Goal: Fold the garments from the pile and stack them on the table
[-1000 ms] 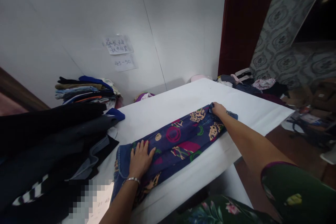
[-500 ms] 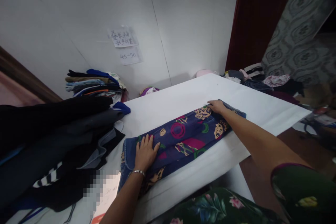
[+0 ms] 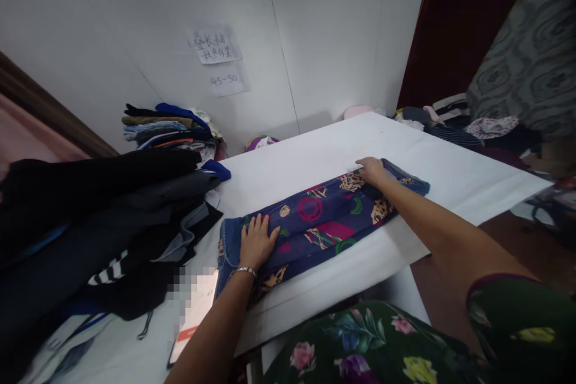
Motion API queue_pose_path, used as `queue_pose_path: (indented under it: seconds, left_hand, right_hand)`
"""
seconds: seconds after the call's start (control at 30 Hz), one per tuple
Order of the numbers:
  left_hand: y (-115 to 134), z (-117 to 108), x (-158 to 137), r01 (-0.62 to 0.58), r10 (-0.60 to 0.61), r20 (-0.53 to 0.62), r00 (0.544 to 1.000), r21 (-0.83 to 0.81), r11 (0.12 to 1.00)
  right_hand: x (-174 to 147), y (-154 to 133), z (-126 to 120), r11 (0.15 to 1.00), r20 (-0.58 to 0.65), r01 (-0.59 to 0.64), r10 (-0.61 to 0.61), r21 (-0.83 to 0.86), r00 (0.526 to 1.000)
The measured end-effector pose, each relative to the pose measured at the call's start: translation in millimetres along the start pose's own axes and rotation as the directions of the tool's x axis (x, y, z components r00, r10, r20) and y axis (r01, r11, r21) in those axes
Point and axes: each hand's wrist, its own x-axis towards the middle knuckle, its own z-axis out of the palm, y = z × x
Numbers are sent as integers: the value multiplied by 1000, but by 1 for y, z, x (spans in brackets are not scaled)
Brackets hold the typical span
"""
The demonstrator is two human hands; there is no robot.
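The garment lay on the white surface. The left hand rested flat near its left end, fingers spread. The right hand, partly curled, touched its far edge; grip indeterminable.

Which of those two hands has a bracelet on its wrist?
The left hand, lying flat on the patterned garment: a silvery bracelet circles its wrist. The right hand, at the garment's far edge, has a bare wrist.
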Motion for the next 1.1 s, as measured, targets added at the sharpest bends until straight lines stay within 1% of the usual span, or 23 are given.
queue_pose_path:
  seconds: [0.07,0.13,0.17,0.23,0.27,0.3,0.37,0.53,0.67,0.7,0.77,0.83,0.9,0.97,1.1]
  left_hand:
    - [0,1,0,-2,2,-7,1000,-1,1000]
    - [0,1,0,-5,5,-12,1000,-2,1000]
    - [0,2,0,-6,6,-12,1000,-3,1000]
    - [1,1,0,-5,5,-11,1000,-4,1000]
    - [1,1,0,-4,4,-11,1000,-4,1000]
    - [1,1,0,-5,5,-13,1000,-4,1000]
    - [1,2,0,-8,8,-17,1000,-5,1000]
    - [0,3,1,-6,6,-11,1000,-9,1000]
    - [0,2,0,-6,6,-5,1000,-7,1000]
    - [1,1,0,-4,4,-2,1000,-8,1000]
    - [1,1,0,0,0,-1,1000,-13,1000]
    - [1,1,0,1,-1,-4,1000,-19,1000]
    - [0,3,1,-1,0,-11,1000,-21,1000]
    - [-1,4,1,-5,5,-18,1000,-17,1000]
    - [-1,4,1,-10,10,-18,1000,-3,1000]
  right_hand:
    - [-13,-13,1,993,31,104,-106,62,994]
    - [-30,-23,5,955,50,249,-260,163,964]
    - [-39,-26,7,918,39,332,-348,217,937]
    - [-57,-27,12,825,-24,483,-498,294,867]
    - [-64,-26,15,791,-63,532,-541,302,839]
    - [-69,-24,16,777,-90,557,-558,291,825]
    - [-76,-20,19,790,-111,559,-550,251,828]
    - [-75,-20,24,870,-58,467,-464,159,884]
    - [-72,-25,26,926,-10,363,-364,103,931]
    - [-73,-26,26,935,-9,340,-341,100,940]
    - [-77,-28,23,948,-45,300,-297,107,954]
    - [-85,-30,19,952,-115,280,-266,125,957]
    - [-97,-32,16,943,-167,297,-272,152,948]
    - [-111,-35,15,927,-165,330,-303,177,939]
    - [-133,-44,19,917,-110,354,-339,182,934]
